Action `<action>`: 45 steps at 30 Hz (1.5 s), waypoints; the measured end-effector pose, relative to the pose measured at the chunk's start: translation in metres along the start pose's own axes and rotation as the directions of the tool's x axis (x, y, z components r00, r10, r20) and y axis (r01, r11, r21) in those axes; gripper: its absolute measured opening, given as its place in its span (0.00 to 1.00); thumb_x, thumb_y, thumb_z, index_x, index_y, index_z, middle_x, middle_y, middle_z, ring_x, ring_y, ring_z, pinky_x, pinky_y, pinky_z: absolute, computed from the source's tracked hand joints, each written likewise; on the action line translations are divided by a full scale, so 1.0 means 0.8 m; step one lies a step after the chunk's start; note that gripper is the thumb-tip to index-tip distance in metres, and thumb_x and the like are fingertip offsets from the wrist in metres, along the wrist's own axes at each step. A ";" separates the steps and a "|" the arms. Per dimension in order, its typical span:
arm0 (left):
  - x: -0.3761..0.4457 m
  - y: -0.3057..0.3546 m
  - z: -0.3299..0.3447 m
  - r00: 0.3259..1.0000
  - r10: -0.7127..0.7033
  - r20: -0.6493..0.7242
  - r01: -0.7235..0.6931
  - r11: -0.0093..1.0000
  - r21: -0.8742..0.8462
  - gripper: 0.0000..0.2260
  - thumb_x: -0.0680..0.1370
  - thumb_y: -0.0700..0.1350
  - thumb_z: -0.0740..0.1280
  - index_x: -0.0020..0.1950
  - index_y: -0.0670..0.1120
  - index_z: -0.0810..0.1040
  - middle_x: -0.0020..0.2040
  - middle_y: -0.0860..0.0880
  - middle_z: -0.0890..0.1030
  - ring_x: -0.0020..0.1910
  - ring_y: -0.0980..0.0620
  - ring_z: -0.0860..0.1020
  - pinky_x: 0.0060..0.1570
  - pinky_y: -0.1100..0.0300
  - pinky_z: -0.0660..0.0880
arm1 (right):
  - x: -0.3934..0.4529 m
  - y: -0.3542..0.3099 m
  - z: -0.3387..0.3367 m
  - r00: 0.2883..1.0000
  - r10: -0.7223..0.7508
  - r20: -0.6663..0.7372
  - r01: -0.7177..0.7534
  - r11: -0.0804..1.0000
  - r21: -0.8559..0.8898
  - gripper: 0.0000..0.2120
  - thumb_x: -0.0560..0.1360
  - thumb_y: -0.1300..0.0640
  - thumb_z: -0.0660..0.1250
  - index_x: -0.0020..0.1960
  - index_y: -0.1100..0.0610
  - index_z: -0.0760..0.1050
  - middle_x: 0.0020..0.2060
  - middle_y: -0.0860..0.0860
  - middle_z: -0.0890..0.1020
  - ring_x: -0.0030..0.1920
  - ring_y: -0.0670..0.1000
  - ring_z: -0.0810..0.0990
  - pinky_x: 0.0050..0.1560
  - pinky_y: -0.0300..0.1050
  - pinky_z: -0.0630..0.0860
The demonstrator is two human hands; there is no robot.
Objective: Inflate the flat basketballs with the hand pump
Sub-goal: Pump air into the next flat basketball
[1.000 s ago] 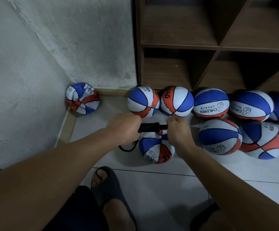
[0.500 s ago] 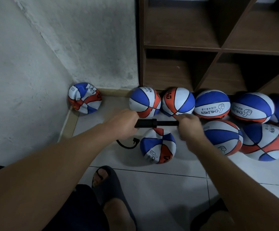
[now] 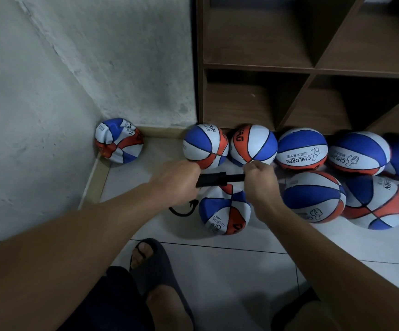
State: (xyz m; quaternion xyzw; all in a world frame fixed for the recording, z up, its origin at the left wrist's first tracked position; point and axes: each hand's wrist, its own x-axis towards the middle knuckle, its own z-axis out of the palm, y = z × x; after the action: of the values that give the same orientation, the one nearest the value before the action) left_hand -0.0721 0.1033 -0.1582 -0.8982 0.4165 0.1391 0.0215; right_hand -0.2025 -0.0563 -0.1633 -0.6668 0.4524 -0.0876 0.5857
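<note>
Hands apart on black hand pump (image 3: 220, 179): left hand (image 3: 177, 181) grips barrel; right hand (image 3: 260, 180) grips handle end. Pump lies level above dented basketball (image 3: 224, 211); black hose (image 3: 184, 210) curls beside it.

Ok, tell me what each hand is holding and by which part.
Both hold the hand pump: the left hand grips its barrel end, the right hand grips the handle end. The ball below is not held.
</note>
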 end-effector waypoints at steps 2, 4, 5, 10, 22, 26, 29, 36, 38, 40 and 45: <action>-0.001 0.003 0.000 1.000 0.014 0.015 -0.014 0.999 0.029 0.07 0.81 0.49 0.71 0.44 0.49 0.78 0.34 0.52 0.76 0.31 0.53 0.75 0.30 0.58 0.66 | -0.005 0.005 0.008 1.000 -0.012 0.022 0.012 1.000 -0.013 0.09 0.82 0.61 0.58 0.42 0.56 0.70 0.34 0.54 0.69 0.33 0.51 0.66 0.33 0.47 0.64; -0.001 0.006 -0.002 0.999 0.035 0.018 -0.036 0.997 0.066 0.09 0.81 0.49 0.71 0.42 0.50 0.77 0.34 0.52 0.76 0.31 0.52 0.75 0.30 0.58 0.65 | -0.010 0.010 0.015 0.999 -0.035 0.034 0.036 0.999 -0.019 0.12 0.82 0.61 0.58 0.40 0.56 0.67 0.32 0.53 0.68 0.32 0.48 0.65 0.33 0.48 0.64; -0.001 0.007 -0.003 0.999 0.042 0.014 -0.043 0.996 0.072 0.09 0.80 0.48 0.71 0.42 0.50 0.77 0.34 0.52 0.76 0.31 0.52 0.75 0.29 0.58 0.65 | -0.012 0.012 0.018 0.998 -0.046 0.039 0.047 0.999 -0.023 0.12 0.82 0.61 0.58 0.39 0.55 0.66 0.31 0.52 0.68 0.31 0.48 0.64 0.33 0.48 0.64; -0.002 0.011 0.001 0.997 0.078 0.020 -0.079 0.994 0.070 0.08 0.79 0.48 0.72 0.42 0.49 0.78 0.34 0.51 0.77 0.31 0.51 0.76 0.30 0.59 0.67 | -0.013 0.016 0.024 0.998 -0.042 0.052 0.045 0.998 -0.050 0.12 0.82 0.59 0.58 0.40 0.55 0.66 0.33 0.53 0.68 0.34 0.50 0.66 0.37 0.51 0.65; 0.003 -0.029 -0.017 1.000 0.028 -0.010 -0.027 0.999 0.029 0.17 0.82 0.51 0.70 0.35 0.53 0.69 0.33 0.53 0.75 0.29 0.56 0.72 0.27 0.58 0.60 | 0.038 0.008 -0.057 0.992 0.124 -0.029 -0.124 0.992 0.010 0.07 0.79 0.57 0.63 0.42 0.55 0.71 0.30 0.52 0.69 0.30 0.52 0.64 0.30 0.45 0.62; 0.003 -0.015 -0.016 0.999 0.042 -0.005 -0.042 0.999 0.022 0.14 0.82 0.51 0.70 0.39 0.53 0.71 0.34 0.53 0.73 0.30 0.57 0.69 0.28 0.60 0.59 | 0.030 0.013 -0.049 0.993 0.092 -0.075 -0.091 0.996 0.012 0.06 0.79 0.59 0.61 0.44 0.56 0.72 0.33 0.55 0.68 0.32 0.52 0.64 0.32 0.47 0.62; 0.003 -0.004 -0.012 0.999 0.050 0.011 -0.050 0.999 0.021 0.11 0.82 0.49 0.71 0.43 0.50 0.73 0.35 0.53 0.72 0.30 0.56 0.68 0.28 0.60 0.59 | 0.008 0.015 -0.017 0.997 0.024 -0.069 -0.024 1.000 -0.004 0.08 0.79 0.60 0.59 0.42 0.59 0.71 0.35 0.56 0.71 0.35 0.53 0.67 0.36 0.49 0.65; -0.002 0.001 -0.002 0.998 0.050 0.034 -0.052 0.996 0.078 0.06 0.79 0.47 0.72 0.44 0.50 0.77 0.35 0.52 0.76 0.31 0.52 0.75 0.32 0.58 0.69 | -0.010 0.023 0.021 0.998 -0.052 0.019 0.052 0.998 -0.034 0.13 0.82 0.57 0.58 0.41 0.61 0.69 0.32 0.56 0.72 0.33 0.51 0.69 0.35 0.51 0.68; -0.003 0.005 0.002 0.998 0.064 0.019 -0.066 0.994 0.087 0.05 0.78 0.46 0.73 0.44 0.49 0.79 0.34 0.52 0.76 0.31 0.50 0.76 0.32 0.57 0.72 | -0.013 0.022 0.024 0.998 -0.062 0.027 0.064 0.997 -0.051 0.12 0.83 0.58 0.58 0.40 0.56 0.67 0.32 0.52 0.68 0.33 0.50 0.66 0.35 0.49 0.65; -0.001 0.008 0.000 0.996 0.087 0.026 -0.090 0.991 0.101 0.04 0.78 0.46 0.72 0.45 0.48 0.80 0.35 0.51 0.76 0.32 0.50 0.76 0.32 0.58 0.69 | -0.015 0.023 0.026 0.998 -0.055 0.039 0.057 0.997 -0.047 0.12 0.83 0.58 0.57 0.41 0.56 0.67 0.32 0.53 0.68 0.33 0.50 0.66 0.34 0.49 0.64; 0.003 0.013 -0.008 0.995 0.101 -0.002 -0.100 0.990 0.103 0.06 0.80 0.47 0.71 0.44 0.48 0.79 0.35 0.51 0.77 0.30 0.51 0.74 0.30 0.59 0.67 | -0.010 0.013 0.019 0.998 -0.025 0.065 0.025 1.000 0.004 0.10 0.82 0.59 0.59 0.42 0.57 0.70 0.33 0.54 0.70 0.34 0.52 0.68 0.35 0.51 0.66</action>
State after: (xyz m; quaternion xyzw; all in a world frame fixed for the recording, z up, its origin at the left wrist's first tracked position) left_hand -0.0770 0.0938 -0.1519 -0.8742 0.4680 0.1150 0.0590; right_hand -0.2025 -0.0385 -0.1737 -0.6741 0.4246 -0.0740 0.5998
